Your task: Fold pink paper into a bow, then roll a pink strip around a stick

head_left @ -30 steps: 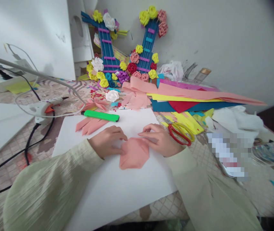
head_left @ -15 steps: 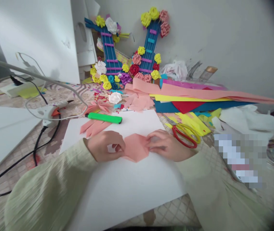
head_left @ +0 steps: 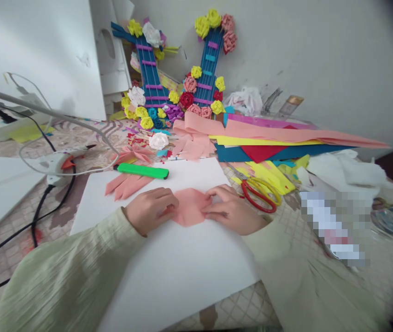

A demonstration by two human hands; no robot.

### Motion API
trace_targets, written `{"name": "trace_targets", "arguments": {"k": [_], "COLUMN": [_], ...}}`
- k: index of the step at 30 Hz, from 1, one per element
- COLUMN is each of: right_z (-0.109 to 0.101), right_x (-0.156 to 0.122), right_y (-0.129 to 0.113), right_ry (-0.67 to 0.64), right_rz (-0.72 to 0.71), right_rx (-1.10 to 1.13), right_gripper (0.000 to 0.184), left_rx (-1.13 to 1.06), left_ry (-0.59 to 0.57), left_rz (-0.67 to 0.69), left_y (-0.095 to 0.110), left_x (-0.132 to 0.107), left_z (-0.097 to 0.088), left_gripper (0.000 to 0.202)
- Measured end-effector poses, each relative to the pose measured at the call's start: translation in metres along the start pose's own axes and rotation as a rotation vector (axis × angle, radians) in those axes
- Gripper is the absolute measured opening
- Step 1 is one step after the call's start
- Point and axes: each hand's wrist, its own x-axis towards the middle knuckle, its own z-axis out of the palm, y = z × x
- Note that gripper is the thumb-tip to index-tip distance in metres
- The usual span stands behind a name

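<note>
Left hand (head_left: 153,210) and right hand (head_left: 236,210) pinch pink paper (head_left: 190,208) by opposite edges, grips nearly closed, over the white sheet (head_left: 182,267); the right has moved from the far edge, so both sides are held.

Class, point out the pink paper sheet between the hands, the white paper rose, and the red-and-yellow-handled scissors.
Pink paper sheet (head_left: 190,207), head view: middle of its face.
White paper rose (head_left: 158,141), head view: petals' centre.
Red-and-yellow-handled scissors (head_left: 260,208), head view: red loop.
</note>
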Motion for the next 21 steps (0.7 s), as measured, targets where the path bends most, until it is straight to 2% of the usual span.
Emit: {"name": "trace_targets", "arguments": {"k": [4,8,14,21], "right_z": [-0.0003,-0.0019,0.0011,0.0035], "right_x": [0.0004,0.0002,0.0006,0.0018], "right_y": [0.0001,0.0016,0.0030,0.0012], "right_ry": [-0.006,-0.023,-0.013,-0.008], "right_rz": [-0.011,-0.038,-0.074,-0.043], "right_rx": [-0.030,-0.038,-0.062,-0.057], "right_gripper": [0.014,0.014,0.015,0.015], "left_rx": [-0.022,0.005,0.002,0.068], "left_ry": [-0.101,-0.153,-0.148,-0.115], "left_rz": [0.124,0.111,0.088,0.077], "left_y": [-0.0022,-0.0011,-0.0008,0.0032], "left_x": [-0.0020,-0.0036,-0.0028,-0.0022], "left_z": [0.0015,0.0025,0.0035,0.0048], "left_gripper": [0.018,0.015,0.017,0.022]}}
